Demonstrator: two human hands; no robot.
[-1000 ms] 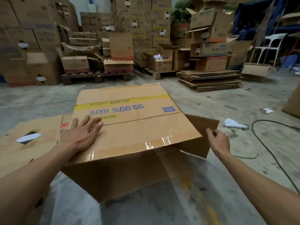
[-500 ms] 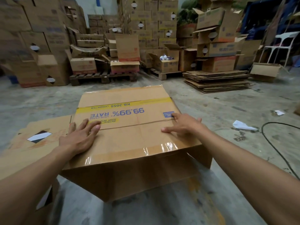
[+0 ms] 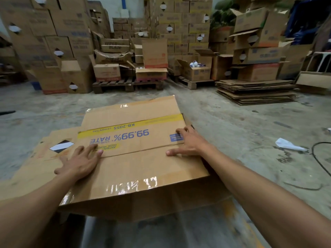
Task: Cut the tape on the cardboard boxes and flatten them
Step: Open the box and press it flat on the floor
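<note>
One box [image 3: 136, 169] is lying flattened, long axis running away from the person, under the left hand [image 3: 81, 162] and right hand [image 3: 189, 143], both pressing flat with fingers spread wide.

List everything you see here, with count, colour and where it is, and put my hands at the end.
printed box: one, brown with yellow stripe, floor centre, pressed down
flat cardboard: one, brown, beneath it, left
flattened stack: one pile, brown, right rear
stacked boxes: many, brown, along back
pallets: two visible, wooden, rear centre
paper scrap: one, white, floor right
cable: one, black, far right
left hand: flat on box
right hand: flat on box
</note>
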